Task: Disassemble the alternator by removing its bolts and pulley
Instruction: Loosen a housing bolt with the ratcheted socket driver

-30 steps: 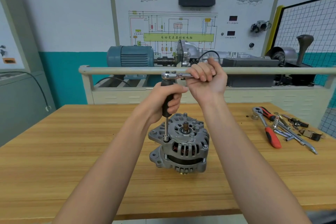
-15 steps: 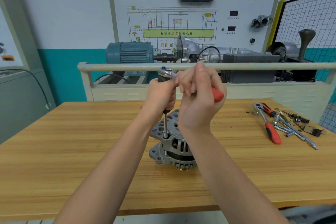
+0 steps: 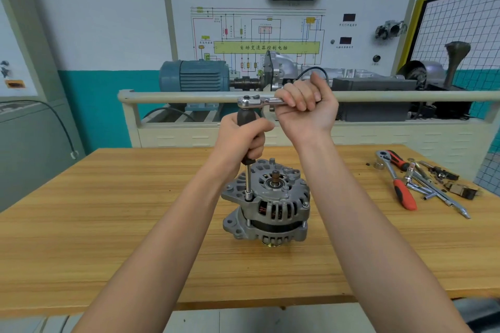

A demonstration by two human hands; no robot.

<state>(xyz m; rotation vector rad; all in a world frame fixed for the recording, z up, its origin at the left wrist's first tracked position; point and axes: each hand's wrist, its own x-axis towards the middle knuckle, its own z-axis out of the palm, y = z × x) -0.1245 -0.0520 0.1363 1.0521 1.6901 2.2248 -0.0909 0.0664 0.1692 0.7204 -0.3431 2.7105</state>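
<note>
- Head view: I see the alternator [image 3: 266,208] standing upright near the middle of the wooden table [image 3: 108,224], shaft end up.
- My left hand [image 3: 240,138] is wrapped round the dark handle of the upright extension driver [image 3: 248,178], whose socket sits on a bolt at the housing's left edge.
- My right hand [image 3: 305,113] clenches the handle of the ratchet [image 3: 254,102], lying level atop the driver.
- Spare ratchets and loose tools [image 3: 416,181] lie well apart at the table's right.
</note>
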